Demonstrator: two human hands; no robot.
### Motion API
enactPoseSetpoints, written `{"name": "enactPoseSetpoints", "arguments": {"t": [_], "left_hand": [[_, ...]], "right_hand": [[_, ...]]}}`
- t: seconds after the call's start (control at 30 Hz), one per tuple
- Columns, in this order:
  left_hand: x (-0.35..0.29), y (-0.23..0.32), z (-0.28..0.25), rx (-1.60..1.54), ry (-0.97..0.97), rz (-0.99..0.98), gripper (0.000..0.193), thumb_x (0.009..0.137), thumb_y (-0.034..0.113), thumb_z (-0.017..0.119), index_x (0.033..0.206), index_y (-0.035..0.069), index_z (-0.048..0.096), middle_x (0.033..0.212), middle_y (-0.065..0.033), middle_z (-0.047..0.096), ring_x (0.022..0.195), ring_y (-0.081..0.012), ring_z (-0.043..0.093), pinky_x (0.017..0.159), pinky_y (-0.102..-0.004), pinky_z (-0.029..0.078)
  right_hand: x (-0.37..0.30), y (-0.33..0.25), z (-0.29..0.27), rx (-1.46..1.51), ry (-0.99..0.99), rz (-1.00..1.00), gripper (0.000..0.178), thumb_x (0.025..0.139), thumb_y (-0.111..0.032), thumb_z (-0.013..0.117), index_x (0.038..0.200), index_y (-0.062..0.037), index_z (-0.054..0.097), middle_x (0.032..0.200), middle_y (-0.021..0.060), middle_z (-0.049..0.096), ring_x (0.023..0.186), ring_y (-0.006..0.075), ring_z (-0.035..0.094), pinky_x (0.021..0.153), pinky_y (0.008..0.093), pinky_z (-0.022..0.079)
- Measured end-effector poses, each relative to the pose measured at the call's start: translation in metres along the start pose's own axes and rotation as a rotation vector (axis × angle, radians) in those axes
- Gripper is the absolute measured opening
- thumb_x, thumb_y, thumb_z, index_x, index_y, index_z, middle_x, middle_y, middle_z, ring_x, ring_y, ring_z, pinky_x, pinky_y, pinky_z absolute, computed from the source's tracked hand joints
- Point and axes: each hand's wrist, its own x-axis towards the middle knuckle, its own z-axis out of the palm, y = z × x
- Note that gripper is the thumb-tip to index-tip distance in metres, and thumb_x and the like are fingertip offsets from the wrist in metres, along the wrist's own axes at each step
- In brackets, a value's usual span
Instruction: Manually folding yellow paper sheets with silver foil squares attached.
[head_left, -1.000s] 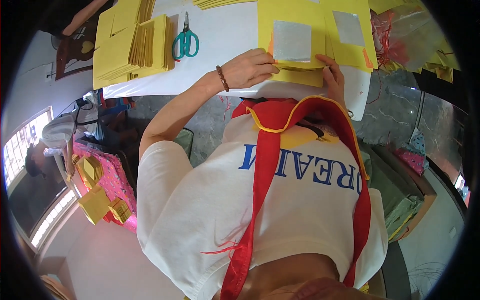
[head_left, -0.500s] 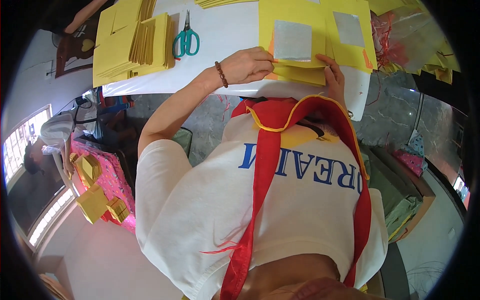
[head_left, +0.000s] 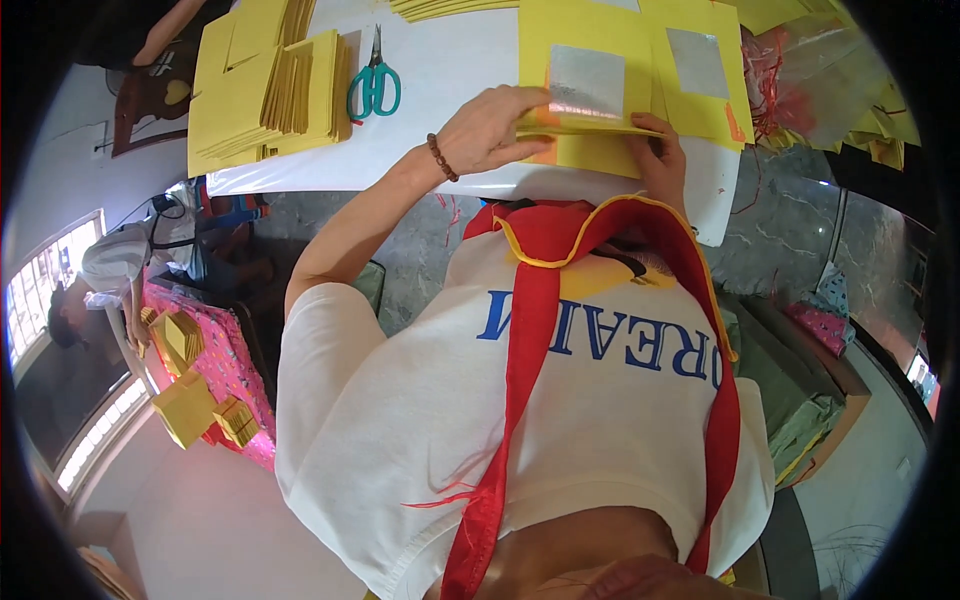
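In front of me on the table lies a yellow paper sheet (head_left: pixel 585 28) with a silver foil square (head_left: pixel 586 82) and orange strips at its side. Its near edge is lifted and bends up over the lower part of the foil. My left hand (head_left: pixel 492 130) grips the left end of this edge, fingers on top and thumb below. At the right end, my right hand (head_left: pixel 662 158) pinches the same edge between curled fingers and thumb. More yellow paper shows underneath. A second yellow sheet (head_left: pixel 708 115) with its own silver square (head_left: pixel 699 62) lies to the right.
Teal-handled scissors (head_left: pixel 374 90) lie left of the sheet, beside stacks of folded yellow paper (head_left: pixel 300 90). Red strings and clear plastic (head_left: pixel 800 75) lie at the right. Another person (head_left: pixel 115 260) sits far left by a pink-covered table (head_left: pixel 225 340) holding yellow bundles.
The sheet's near edge has risen and curled away from me, now covering the foil's lower part. My left hand has opened wider around the edge; my right hand has shifted slightly.
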Motion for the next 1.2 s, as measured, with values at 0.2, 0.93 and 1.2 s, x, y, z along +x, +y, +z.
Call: {"name": "enactPoseSetpoints", "arguments": {"t": [0.2,0.93,1.2], "left_hand": [[0.003,-0.024,0.020,0.193,0.134,-0.049,0.059,0.075,0.024,0.069,0.126,0.007,0.042,0.118,-0.0158,0.053,0.100,-0.0364,0.051,0.082,-0.0449,0.041],[-0.014,0.007,0.011,0.225,-0.017,0.061,0.028,0.076,0.013,0.056,0.103,0.012,0.062,0.095,-0.0054,0.062,0.089,-0.0214,0.057,0.078,-0.0338,0.043],[0.008,0.008,0.014,-0.114,-0.035,-0.606,0.025,0.089,0.026,0.054,0.099,0.005,0.063,0.069,-0.0140,0.060,0.064,-0.0312,0.058,0.060,-0.0400,0.046]], "right_hand": [[0.002,0.004,-0.001,0.054,-0.019,-0.020,0.027,0.081,0.002,0.059,0.107,-0.0035,0.057,0.113,0.0080,0.057,0.107,0.0180,0.052,0.094,0.0287,0.040],[-0.013,-0.042,-0.012,-0.605,-0.340,-0.438,0.024,0.075,-0.025,0.067,0.097,-0.0146,0.065,0.108,-0.0002,0.063,0.113,0.0213,0.052,0.096,0.0392,0.031],[0.004,-0.038,-0.004,-0.069,-0.211,0.408,0.030,0.081,-0.025,0.065,0.104,-0.0050,0.062,0.102,0.0080,0.065,0.101,0.0200,0.059,0.082,0.0290,0.044]]}}
